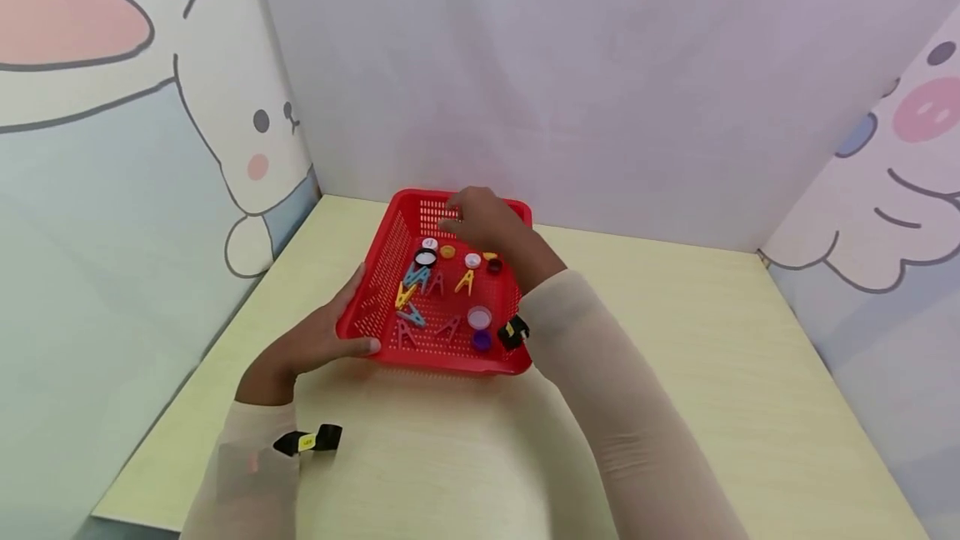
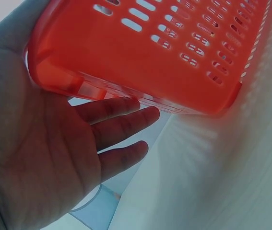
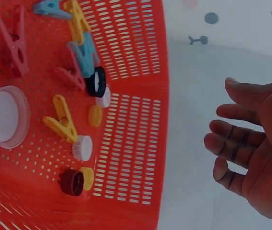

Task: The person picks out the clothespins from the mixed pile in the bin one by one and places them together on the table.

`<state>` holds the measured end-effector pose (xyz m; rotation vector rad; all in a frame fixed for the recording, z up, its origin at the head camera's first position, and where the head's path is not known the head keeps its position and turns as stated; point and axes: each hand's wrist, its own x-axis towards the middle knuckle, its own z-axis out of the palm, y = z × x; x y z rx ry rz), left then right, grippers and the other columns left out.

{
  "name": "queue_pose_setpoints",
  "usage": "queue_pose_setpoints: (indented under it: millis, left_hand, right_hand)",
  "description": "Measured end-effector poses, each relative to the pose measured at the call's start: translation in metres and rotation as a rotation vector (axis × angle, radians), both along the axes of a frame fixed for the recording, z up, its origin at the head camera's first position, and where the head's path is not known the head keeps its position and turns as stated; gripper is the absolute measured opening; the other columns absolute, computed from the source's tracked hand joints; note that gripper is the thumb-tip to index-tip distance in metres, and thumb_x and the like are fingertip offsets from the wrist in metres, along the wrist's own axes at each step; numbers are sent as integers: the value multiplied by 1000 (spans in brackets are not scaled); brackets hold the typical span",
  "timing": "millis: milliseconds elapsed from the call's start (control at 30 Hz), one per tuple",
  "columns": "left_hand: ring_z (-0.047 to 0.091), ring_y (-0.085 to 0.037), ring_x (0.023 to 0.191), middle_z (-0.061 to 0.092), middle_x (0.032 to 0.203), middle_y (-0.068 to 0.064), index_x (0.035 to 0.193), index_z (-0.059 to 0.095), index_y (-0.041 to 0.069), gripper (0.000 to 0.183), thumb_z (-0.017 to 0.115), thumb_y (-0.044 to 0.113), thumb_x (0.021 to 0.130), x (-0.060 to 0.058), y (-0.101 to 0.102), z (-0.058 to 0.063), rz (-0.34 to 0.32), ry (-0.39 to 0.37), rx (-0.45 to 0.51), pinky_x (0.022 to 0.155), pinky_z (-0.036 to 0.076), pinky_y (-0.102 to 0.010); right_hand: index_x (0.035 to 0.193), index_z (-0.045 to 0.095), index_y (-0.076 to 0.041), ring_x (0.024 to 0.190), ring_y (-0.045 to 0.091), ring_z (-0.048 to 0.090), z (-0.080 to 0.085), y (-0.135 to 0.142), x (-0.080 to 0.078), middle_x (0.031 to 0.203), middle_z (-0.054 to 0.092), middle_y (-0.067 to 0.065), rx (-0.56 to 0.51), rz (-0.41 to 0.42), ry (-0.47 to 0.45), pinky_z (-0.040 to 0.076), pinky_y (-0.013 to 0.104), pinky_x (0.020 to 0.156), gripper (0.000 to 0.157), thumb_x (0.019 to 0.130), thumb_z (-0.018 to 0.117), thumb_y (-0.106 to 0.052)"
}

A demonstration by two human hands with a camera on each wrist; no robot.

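A red plastic basket (image 1: pixel 450 363) stands on the table, holding clothespins and bottle caps. My left hand (image 1: pixel 318 336) grips its near left corner, thumb along the front rim and fingers along the left side. In the left wrist view, the fingers (image 2: pixel 121 129) of that hand lie against the outside wall. My right hand (image 1: pixel 483 219) is over the basket's far part, fingers loosely bent with nothing held. Below it are a white cap (image 1: pixel 472 260), a dark brown cap (image 3: pixel 72 182) and a yellow clothespin (image 1: pixel 466 281). Blue clothespins (image 1: pixel 417 276) and a black-rimmed cap (image 1: pixel 425 257) lie farther left.
In the basket's near part are pink clothespins (image 1: pixel 448 327), a clear round lid (image 1: pixel 479 318) and a purple cap (image 1: pixel 482 341). The pale wooden table (image 1: pixel 675 357) extends right of the basket. A plain back wall (image 1: pixel 562 90) and cartoon-printed side walls (image 1: pixel 90 273) enclose it.
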<state>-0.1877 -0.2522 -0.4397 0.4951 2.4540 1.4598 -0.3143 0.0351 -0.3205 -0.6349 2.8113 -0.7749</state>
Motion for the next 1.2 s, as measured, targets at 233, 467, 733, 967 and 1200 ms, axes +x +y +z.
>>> queue_pose_setpoints:
  millis: [233, 467, 733, 967, 1200]
  left_hand:
    - [46, -45, 147, 36, 168, -18, 176, -6, 35, 129, 88, 26, 88, -1, 0, -3, -14, -10, 29, 90, 69, -40]
    - [49, -45, 145, 38, 167, -19, 176, -5, 34, 130, 90, 28, 87, 0, 0, -5, -24, 1, 46, 90, 69, -39]
    - [51, -43, 143, 40, 166, -18, 176, -5, 38, 129, 89, 29, 88, -1, 7, -4, -18, -23, 37, 91, 68, -41]
    - [52, -43, 143, 42, 164, -18, 176, -4, 36, 132, 91, 32, 86, -2, 12, 0, -16, -22, 31, 91, 68, -42]
    - [50, -44, 143, 41, 164, -19, 176, -6, 33, 134, 92, 35, 85, -2, 13, 3, -12, -18, 10, 90, 69, -42]
  right_hand:
    - [128, 78, -20, 109, 17, 68, -21, -19, 2, 125, 75, -2, 62, 175, 17, 65, 37, 100, 30, 101, 80, -32]
    - [123, 79, -21, 102, 16, 71, -34, -27, 3, 117, 76, -3, 117, 194, -64, 66, 35, 95, 26, 99, 82, -31]
    - [142, 74, -23, 118, 23, 66, -47, -25, -1, 136, 70, 0, 203, 150, -246, 63, 43, 106, 43, 100, 80, -16]
    - [145, 72, -27, 126, 25, 65, -45, -28, 1, 146, 66, 2, 229, 104, -446, 61, 44, 109, 55, 96, 80, -2]
    - [141, 66, -32, 126, 22, 65, -47, -34, 2, 134, 67, -2, 212, -101, -589, 62, 45, 107, 62, 88, 91, -11]
